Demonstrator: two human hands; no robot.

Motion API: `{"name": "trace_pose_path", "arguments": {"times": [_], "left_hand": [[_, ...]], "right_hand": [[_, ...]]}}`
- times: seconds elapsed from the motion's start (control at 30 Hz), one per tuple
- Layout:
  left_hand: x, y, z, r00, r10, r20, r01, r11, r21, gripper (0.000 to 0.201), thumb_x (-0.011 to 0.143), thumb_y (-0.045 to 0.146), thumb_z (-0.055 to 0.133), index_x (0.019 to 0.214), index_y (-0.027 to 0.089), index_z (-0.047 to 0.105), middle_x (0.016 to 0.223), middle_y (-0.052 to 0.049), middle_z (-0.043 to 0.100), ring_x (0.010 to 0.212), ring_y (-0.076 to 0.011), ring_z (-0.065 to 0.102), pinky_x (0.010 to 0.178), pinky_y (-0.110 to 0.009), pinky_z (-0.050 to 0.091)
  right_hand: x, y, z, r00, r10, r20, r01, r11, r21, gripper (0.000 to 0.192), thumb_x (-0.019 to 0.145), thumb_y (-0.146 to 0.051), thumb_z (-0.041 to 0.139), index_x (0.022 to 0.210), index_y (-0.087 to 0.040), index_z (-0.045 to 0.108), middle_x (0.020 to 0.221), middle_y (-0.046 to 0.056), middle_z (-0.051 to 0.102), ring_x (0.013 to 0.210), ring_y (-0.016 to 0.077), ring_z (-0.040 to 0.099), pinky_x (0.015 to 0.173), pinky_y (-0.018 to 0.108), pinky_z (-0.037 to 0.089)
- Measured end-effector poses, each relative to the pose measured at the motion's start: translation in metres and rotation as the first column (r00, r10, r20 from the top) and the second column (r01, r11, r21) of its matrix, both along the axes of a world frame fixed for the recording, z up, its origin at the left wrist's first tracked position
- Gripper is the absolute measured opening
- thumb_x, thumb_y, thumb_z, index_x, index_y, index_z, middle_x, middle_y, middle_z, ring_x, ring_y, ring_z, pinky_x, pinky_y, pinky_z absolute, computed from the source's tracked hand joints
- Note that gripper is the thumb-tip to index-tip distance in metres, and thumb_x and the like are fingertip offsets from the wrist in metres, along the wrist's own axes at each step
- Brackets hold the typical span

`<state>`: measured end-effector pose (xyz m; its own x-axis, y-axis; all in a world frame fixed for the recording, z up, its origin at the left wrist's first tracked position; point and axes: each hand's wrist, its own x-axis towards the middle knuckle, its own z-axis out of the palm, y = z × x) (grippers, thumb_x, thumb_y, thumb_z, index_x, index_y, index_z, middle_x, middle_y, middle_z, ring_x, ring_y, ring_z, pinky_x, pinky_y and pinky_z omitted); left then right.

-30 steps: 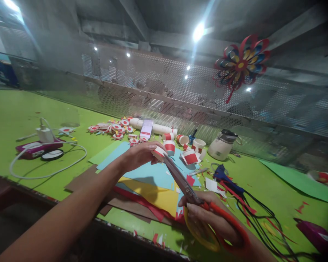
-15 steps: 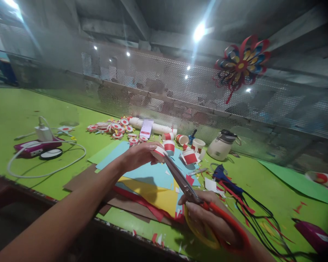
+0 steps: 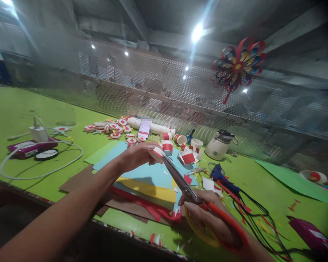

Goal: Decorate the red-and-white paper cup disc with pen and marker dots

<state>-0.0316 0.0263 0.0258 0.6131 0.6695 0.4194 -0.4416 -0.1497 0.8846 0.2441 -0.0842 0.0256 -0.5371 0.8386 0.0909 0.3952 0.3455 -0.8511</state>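
Note:
My left hand (image 3: 139, 157) pinches a small red-and-white paper cup piece (image 3: 156, 154) above the stacked sheets. In my right hand (image 3: 207, 211) is a pair of scissors (image 3: 180, 179) with red and yellow handles. The blades point up and left, and their tips reach the edge of the cup piece; whether they have cut into it I cannot tell. Just behind lie a red-banded paper cup (image 3: 167, 147) and a cut cup (image 3: 187, 156) with its sides splayed. Light blue paper (image 3: 144, 174) and yellow paper (image 3: 150, 191) are under my hands.
Finished-looking red-and-white paper pieces (image 3: 113, 127) are heaped at the back left, near a phone (image 3: 144, 131) and a white tube (image 3: 160, 128). A kettle-like jug (image 3: 218, 145) stands by the mesh screen (image 3: 153, 87). Dark cords (image 3: 251, 207) and a purple case (image 3: 307, 233) lie right; a white cable (image 3: 80, 160) left.
The whole view has shifted slightly, with the table's things sitting a little further left. Both hands keep nearly the same pose, still holding the cup piece and the scissors.

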Motion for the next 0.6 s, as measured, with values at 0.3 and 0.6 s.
{"name": "trace_pose_path", "arguments": {"times": [0.3, 0.6], "left_hand": [[-0.0008, 0.0033, -0.0009, 0.999, 0.045, -0.018, -0.046, 0.999, -0.014, 0.034, 0.088, 0.045, 0.069, 0.090, 0.012, 0.072, 0.078, -0.008, 0.067, 0.065, -0.0134, 0.051, 0.058, -0.027, 0.034], [0.0007, 0.0042, -0.0020, 0.999, 0.033, -0.011, -0.033, 0.999, -0.032, 0.033, 0.086, 0.044, 0.070, 0.090, 0.011, 0.073, 0.079, -0.009, 0.068, 0.065, -0.0140, 0.052, 0.058, -0.027, 0.035]], "right_hand": [[-0.0029, -0.0001, 0.0028, 1.000, -0.007, 0.000, 0.007, 1.000, -0.031, 0.045, 0.095, -0.060, 0.058, 0.076, -0.020, 0.054, 0.065, -0.003, 0.046, 0.059, 0.0112, 0.041, 0.055, 0.025, 0.033], [-0.0031, -0.0012, 0.0016, 0.998, -0.013, -0.057, 0.002, 0.983, -0.183, 0.046, 0.093, -0.061, 0.061, 0.078, -0.018, 0.057, 0.061, -0.003, 0.053, 0.055, 0.0107, 0.047, 0.054, 0.024, 0.034]]}}
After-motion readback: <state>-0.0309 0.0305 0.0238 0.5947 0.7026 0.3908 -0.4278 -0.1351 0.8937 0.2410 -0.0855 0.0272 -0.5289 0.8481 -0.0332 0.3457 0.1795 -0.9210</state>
